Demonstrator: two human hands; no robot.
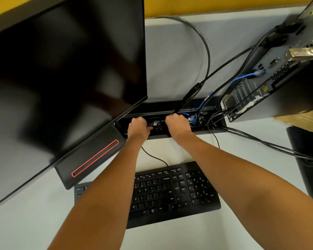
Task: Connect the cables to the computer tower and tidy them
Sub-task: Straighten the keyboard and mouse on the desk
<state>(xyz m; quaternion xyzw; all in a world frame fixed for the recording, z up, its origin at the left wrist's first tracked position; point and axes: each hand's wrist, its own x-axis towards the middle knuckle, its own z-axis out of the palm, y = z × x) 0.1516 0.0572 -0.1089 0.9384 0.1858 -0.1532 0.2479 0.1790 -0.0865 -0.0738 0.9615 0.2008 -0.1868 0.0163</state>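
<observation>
The computer tower (285,83) stands at the right with its rear panel facing me. A blue network cable (242,76) and several black cables (246,56) are plugged into it, and a beige connector (304,53) sticks out near its top. The cables run down into a black cable tray (202,105) sunk in the desk's back edge. My left hand (138,126) and my right hand (178,124) are both inside that tray, each closed around black cables. A thick black cable (190,96) rises from my right fist and loops up over the partition.
A large dark monitor (61,78) fills the left, its stand base (90,157) with a red outline on the white desk. A black keyboard (170,193) lies under my forearms, its thin cord (155,156) running to the tray. More black cables (271,145) trail off to the right.
</observation>
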